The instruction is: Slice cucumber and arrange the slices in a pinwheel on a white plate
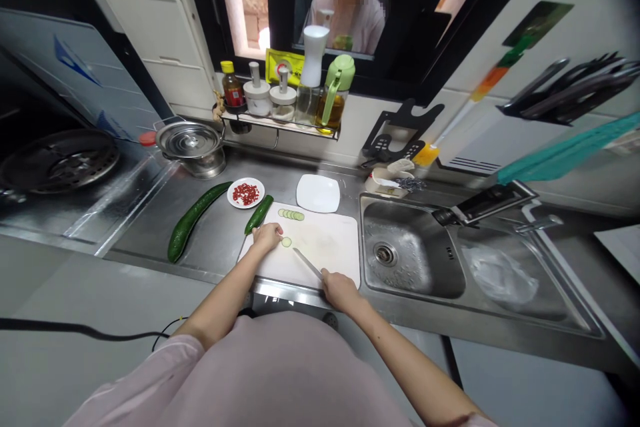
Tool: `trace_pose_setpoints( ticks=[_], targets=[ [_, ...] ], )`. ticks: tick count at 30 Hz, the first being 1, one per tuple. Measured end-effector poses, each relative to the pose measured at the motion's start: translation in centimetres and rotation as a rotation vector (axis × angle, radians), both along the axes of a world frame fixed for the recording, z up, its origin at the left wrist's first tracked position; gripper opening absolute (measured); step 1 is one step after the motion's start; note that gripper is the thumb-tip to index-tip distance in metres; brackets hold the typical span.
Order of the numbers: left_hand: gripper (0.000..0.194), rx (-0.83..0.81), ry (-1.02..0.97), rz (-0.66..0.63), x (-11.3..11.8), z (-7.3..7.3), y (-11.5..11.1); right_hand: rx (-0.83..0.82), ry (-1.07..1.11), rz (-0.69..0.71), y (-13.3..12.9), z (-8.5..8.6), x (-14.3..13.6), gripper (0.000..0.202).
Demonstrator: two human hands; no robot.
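Note:
My right hand [341, 290] is wrapped round the handle of a kitchen knife [309, 264], its blade pointing up and left over the white cutting board [330, 247]. My left hand [269, 237] is at the board's left side, fingers pinched at the edge of a pale cucumber slice [287, 242]; how firmly they grip it is hard to make out. Behind it, several overlapping cucumber slices [291, 215] lie in a row. A cut length of cucumber [259, 215] rests at the board's upper left edge. Farther left a long whole cucumber [193, 223] lies on the steel counter.
Behind the board are a white square plate [318, 193] and a small plate [231, 195] of chopped red pieces. A sink [400, 260] adjoins on the right, its faucet [480, 207] reaching over. A steel pot [193, 147] and stove burner [60, 160] stand left; a seasoning rack [280, 121] hangs behind.

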State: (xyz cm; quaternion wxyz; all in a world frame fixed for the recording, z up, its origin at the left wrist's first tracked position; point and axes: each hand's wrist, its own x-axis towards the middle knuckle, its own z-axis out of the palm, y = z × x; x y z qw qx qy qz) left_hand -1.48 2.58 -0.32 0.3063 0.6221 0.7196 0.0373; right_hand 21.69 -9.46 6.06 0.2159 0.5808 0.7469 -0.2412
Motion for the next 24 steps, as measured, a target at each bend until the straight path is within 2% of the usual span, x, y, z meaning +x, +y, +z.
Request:
trace_pose_setpoints(
  ticks=[4,9,13,18,24],
  targets=[
    [0.014,0.014,-0.013,0.001,0.1,0.1,-0.2,0.043,0.046,-0.040,0.0,-0.3,0.6,0.026],
    [0.017,0.060,0.002,0.018,0.5,0.1,-1.3,0.088,0.042,-0.213,1.2,-0.7,1.1,0.030],
    [0.022,0.128,0.062,-0.031,1.1,0.0,-2.5,0.135,-0.001,-0.296,2.5,-1.1,1.1,0.032],
    [0.021,0.165,0.077,-0.074,1.6,-0.2,-3.2,0.169,0.002,-0.325,3.4,-1.7,1.1,0.033],
    [0.011,0.137,-0.002,-0.034,2.1,-0.1,-3.0,0.156,-0.009,-0.335,3.6,-2.0,0.9,0.034]
  ],
)
